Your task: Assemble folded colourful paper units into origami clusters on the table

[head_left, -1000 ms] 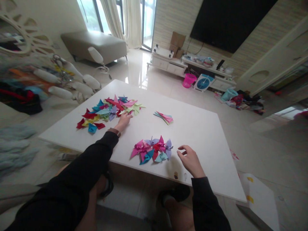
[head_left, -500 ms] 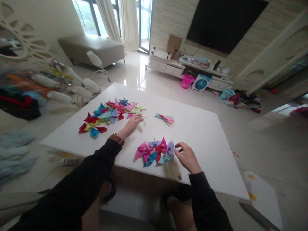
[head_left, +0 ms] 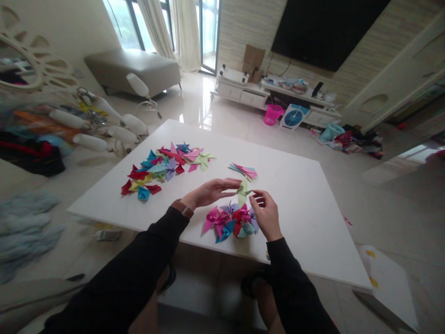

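A light green origami crane is held up between my hands, over the near part of the white table. The fingers and thumb of my left hand close on its left side. My right hand has its fingertips pinched at the crane's right tip. Just below lies a cluster of folded paper cranes in pink, red, blue and purple. To the left spreads a larger pile of folded paper pieces in many colours. A fanned stack of flat paper pieces rests behind my hands.
Beside the table's left edge stands a lamp with several white shades. A white board with yellow marks is at the right front corner. Farther back are a pink basket, a blue fan and a bench.
My left hand has moved right from the larger pile, bringing the light green crane with it. My right hand has lifted from the purple crane in the cluster to the green one.
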`<state>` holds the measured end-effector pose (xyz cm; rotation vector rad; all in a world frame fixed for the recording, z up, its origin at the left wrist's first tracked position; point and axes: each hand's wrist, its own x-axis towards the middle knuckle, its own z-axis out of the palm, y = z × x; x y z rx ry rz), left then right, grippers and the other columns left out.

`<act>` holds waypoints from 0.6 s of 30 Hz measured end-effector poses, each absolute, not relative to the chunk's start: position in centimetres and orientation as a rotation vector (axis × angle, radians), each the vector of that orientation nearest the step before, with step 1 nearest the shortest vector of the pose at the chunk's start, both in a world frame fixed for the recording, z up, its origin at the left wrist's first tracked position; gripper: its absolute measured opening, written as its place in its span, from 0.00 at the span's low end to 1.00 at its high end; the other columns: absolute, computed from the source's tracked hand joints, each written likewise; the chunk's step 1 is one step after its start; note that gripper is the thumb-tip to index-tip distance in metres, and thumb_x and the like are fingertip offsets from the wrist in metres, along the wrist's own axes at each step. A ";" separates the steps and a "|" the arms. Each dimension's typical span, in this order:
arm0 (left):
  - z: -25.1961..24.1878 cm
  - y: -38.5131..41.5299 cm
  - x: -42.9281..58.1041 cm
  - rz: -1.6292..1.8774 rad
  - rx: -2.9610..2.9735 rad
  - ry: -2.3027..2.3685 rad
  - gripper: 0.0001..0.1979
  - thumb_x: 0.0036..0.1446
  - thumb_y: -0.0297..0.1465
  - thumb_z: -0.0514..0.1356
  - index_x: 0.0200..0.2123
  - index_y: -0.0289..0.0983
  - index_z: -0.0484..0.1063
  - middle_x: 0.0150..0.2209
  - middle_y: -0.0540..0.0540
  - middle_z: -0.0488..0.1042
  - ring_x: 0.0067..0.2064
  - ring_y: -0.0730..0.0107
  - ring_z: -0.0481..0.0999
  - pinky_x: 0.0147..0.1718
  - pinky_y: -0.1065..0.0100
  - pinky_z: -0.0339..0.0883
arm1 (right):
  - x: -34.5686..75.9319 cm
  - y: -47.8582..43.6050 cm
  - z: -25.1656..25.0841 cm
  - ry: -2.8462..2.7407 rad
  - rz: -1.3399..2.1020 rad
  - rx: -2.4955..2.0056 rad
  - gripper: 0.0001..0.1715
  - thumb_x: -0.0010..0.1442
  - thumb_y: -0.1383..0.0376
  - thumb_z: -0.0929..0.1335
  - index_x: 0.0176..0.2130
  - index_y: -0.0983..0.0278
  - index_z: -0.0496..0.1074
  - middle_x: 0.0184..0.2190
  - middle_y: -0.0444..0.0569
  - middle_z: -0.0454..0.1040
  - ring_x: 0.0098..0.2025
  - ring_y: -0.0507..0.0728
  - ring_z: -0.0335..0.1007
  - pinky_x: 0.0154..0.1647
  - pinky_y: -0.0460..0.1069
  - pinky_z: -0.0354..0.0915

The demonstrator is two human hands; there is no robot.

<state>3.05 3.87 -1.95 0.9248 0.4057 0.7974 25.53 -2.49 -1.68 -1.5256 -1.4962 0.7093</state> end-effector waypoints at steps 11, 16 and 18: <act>-1.9 3.7 2.7 0.873 0.902 0.512 0.16 0.57 0.36 0.60 0.42 0.36 0.84 0.62 0.38 0.72 0.66 0.45 0.66 0.61 0.50 0.62 | 25.7 -2.2 -2.0 -1.572 0.630 -1.493 0.11 0.61 0.58 0.69 0.34 0.63 0.76 0.34 0.49 0.78 0.34 0.55 0.72 0.35 0.49 0.68; -2.3 4.0 2.1 0.974 0.865 0.642 0.17 0.56 0.38 0.58 0.35 0.35 0.83 0.59 0.38 0.75 0.62 0.47 0.71 0.58 0.52 0.65 | 29.4 -2.2 -2.5 -1.588 0.531 -1.617 0.12 0.59 0.57 0.69 0.33 0.63 0.76 0.32 0.50 0.79 0.32 0.56 0.72 0.35 0.50 0.67; -2.4 4.0 2.0 0.984 0.861 0.677 0.17 0.55 0.39 0.58 0.34 0.35 0.83 0.56 0.37 0.77 0.59 0.48 0.73 0.56 0.53 0.66 | 31.3 -2.3 -3.0 -1.594 0.510 -1.668 0.12 0.58 0.57 0.69 0.32 0.63 0.75 0.31 0.50 0.78 0.31 0.56 0.71 0.36 0.51 0.67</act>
